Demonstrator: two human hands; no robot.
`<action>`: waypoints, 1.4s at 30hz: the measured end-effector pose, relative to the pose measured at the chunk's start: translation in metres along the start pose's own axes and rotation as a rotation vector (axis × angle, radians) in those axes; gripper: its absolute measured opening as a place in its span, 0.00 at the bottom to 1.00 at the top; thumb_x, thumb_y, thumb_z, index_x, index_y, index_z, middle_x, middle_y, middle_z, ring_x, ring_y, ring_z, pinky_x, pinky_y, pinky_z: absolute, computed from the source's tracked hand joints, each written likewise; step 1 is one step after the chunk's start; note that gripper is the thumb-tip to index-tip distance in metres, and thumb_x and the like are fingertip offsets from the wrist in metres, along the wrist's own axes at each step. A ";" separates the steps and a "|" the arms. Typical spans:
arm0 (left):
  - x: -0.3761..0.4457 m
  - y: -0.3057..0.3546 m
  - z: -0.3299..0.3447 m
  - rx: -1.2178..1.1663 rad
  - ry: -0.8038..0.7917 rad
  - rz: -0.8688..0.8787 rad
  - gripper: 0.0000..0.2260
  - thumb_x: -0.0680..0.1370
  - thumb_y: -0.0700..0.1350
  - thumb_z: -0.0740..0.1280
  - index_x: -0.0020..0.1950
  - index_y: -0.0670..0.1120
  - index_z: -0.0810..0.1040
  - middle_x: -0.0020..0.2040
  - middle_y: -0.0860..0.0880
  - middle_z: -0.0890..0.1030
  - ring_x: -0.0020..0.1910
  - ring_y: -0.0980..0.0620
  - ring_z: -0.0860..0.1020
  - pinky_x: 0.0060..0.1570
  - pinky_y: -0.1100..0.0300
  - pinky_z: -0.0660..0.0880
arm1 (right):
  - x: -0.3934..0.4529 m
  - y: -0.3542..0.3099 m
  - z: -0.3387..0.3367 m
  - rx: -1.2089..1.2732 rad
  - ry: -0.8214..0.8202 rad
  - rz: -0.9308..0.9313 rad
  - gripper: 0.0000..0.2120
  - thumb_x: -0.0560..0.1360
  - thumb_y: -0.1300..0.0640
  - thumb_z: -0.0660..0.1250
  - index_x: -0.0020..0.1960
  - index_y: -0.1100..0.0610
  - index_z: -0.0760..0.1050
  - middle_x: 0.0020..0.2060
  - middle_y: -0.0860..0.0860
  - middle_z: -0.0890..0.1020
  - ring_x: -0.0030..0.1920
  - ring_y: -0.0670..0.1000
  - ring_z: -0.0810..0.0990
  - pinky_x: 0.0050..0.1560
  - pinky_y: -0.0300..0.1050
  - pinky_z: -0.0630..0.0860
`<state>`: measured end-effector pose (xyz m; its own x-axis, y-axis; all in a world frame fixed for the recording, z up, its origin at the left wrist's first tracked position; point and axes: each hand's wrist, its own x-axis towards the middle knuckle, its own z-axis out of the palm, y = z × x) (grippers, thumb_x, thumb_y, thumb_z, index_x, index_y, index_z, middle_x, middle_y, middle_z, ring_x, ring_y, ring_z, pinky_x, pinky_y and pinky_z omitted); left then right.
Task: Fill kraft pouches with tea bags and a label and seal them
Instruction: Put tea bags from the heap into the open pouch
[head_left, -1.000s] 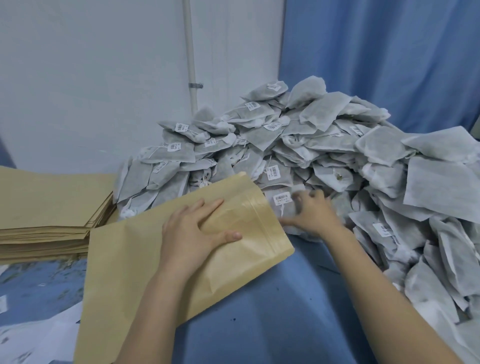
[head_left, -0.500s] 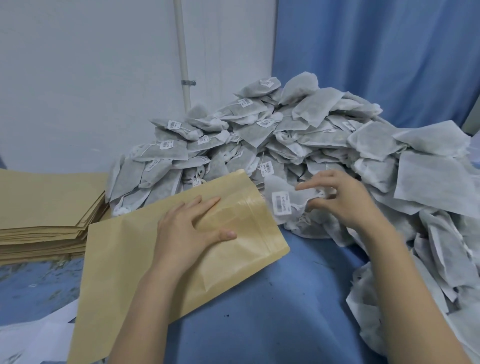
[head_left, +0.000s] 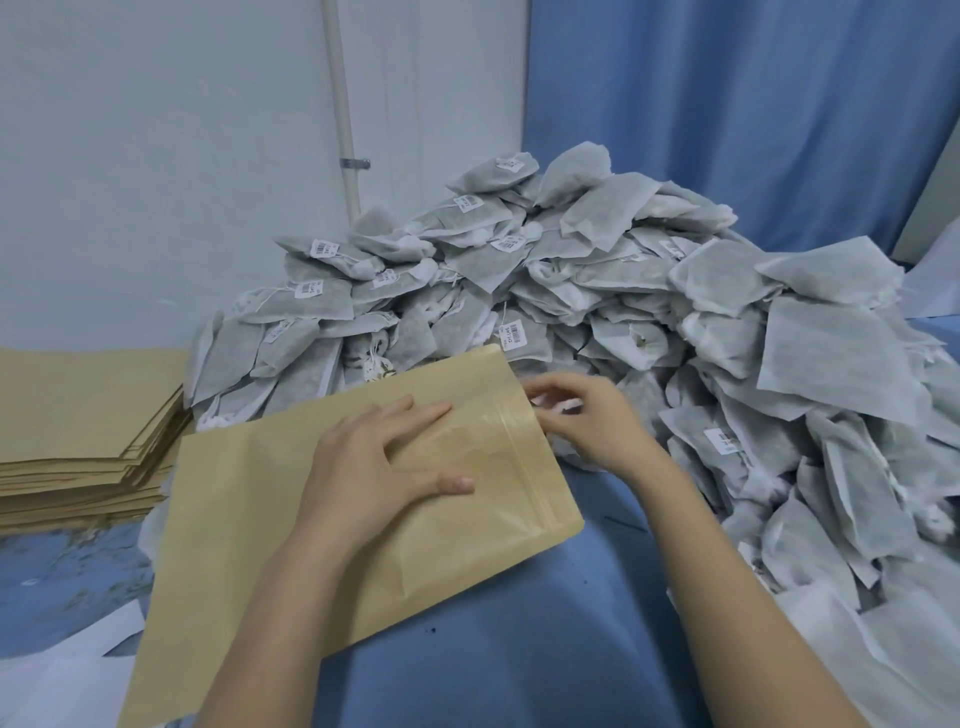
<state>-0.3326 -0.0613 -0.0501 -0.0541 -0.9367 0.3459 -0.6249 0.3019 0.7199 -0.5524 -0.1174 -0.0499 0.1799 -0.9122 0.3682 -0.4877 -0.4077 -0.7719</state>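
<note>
A kraft pouch (head_left: 249, 525) lies flat on the blue table with its zip mouth pointing right. My left hand (head_left: 374, 467) rests flat on it, fingers spread over the clear window. My right hand (head_left: 587, 415) is at the pouch's mouth, its fingers curled round a white tea bag (head_left: 553, 402) that is mostly hidden behind them. Behind and to the right rises a big pile of grey-white tea bags (head_left: 649, 291), many with small barcode tags.
A stack of empty kraft pouches (head_left: 78, 415) sits at the left edge. White paper sheets (head_left: 62, 675) lie at the bottom left. Blue table surface (head_left: 519, 649) shows between my arms. A white wall and a blue curtain (head_left: 727, 104) stand behind.
My right hand picked a tea bag from the pile's foot and carried it left to the pouch's mouth. My left hand stayed flat on the pouch.
</note>
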 end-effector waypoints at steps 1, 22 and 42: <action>0.000 -0.001 0.001 0.009 0.004 0.000 0.31 0.55 0.59 0.79 0.56 0.71 0.74 0.69 0.57 0.72 0.71 0.55 0.65 0.70 0.58 0.60 | 0.003 0.013 -0.004 -0.200 0.099 0.058 0.10 0.70 0.56 0.72 0.50 0.46 0.79 0.50 0.45 0.80 0.49 0.44 0.76 0.50 0.41 0.71; 0.001 -0.004 0.002 -0.074 0.063 -0.004 0.31 0.50 0.67 0.73 0.53 0.74 0.74 0.67 0.59 0.73 0.70 0.57 0.66 0.69 0.57 0.62 | -0.006 0.012 -0.044 0.690 0.367 0.282 0.15 0.69 0.68 0.70 0.51 0.56 0.71 0.37 0.51 0.84 0.38 0.51 0.83 0.40 0.46 0.82; 0.001 -0.003 -0.002 -0.157 0.175 0.039 0.29 0.52 0.64 0.76 0.52 0.77 0.74 0.62 0.65 0.76 0.64 0.67 0.69 0.67 0.61 0.64 | -0.006 0.002 -0.027 0.600 -0.134 0.172 0.15 0.68 0.64 0.73 0.54 0.59 0.79 0.47 0.56 0.84 0.46 0.51 0.83 0.43 0.39 0.78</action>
<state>-0.3290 -0.0628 -0.0507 0.0688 -0.8828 0.4648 -0.4952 0.3742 0.7841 -0.5770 -0.1119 -0.0395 0.2659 -0.9480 0.1747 0.0367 -0.1711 -0.9846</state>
